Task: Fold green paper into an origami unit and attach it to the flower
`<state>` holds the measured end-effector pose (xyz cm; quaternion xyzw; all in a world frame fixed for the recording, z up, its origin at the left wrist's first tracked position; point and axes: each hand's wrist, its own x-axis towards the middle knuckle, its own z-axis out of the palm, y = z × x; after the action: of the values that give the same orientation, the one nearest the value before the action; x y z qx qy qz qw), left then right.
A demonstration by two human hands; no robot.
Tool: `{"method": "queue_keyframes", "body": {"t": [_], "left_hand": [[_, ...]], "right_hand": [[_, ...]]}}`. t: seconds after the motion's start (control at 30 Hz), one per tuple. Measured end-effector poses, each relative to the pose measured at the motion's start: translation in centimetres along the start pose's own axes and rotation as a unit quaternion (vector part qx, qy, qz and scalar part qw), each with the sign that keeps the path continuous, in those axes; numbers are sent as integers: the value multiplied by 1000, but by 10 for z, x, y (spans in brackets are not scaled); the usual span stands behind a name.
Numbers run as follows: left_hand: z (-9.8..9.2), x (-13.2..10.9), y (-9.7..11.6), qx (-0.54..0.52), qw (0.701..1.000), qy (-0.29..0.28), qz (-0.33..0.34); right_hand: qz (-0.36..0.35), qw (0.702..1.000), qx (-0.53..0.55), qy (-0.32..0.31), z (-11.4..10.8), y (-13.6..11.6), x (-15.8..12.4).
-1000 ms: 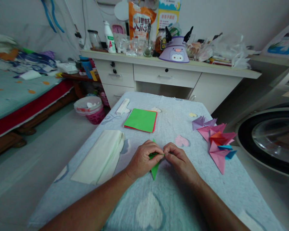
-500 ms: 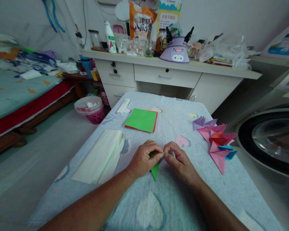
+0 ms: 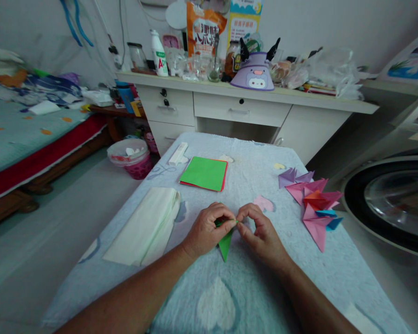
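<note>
Hands pinching a green folded paper (image 3: 225,243) low on the desk (image 3: 264,297).
Left hand (image 3: 205,232) and right hand (image 3: 261,234) each close their grip on its upper edge. Beyond lie a folded cloth (image 3: 146,227), pink folded shapes (image 3: 313,204) and green sheets (image 3: 205,173).

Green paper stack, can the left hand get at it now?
Probably yes: bare cloth lies between the left hand and the green paper stack, though its fingers pinch the folded green piece.
</note>
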<state>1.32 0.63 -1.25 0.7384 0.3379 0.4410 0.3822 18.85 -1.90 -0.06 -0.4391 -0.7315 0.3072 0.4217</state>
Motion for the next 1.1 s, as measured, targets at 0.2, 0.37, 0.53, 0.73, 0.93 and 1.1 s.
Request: {"method": "queue_keyframes", "body": {"t": [0.2,0.37,0.53,0.73,0.93,1.1], "left_hand": [[0,-1,0,-8,1000,-1,-4],[1,-1,0,-13,1000,-2,-13],[1,-1,-1,-15,1000,0,-20],[1,-1,-2,-19,999,2,-28],[1,-1,-1,-17,1000,-1,-26],[1,-2,0,-20,999,-5,-26]], "right_hand": [[-18,1000,-11,5,1,1,-1],[-30,999,-34,9,1,1,-2],[-44,998,-50,9,0,2,-2],[-46,998,-51,7,-1,1,-1],[-41,998,-37,8,0,1,0],[-41,999,-26,8,0,1,0]]}}
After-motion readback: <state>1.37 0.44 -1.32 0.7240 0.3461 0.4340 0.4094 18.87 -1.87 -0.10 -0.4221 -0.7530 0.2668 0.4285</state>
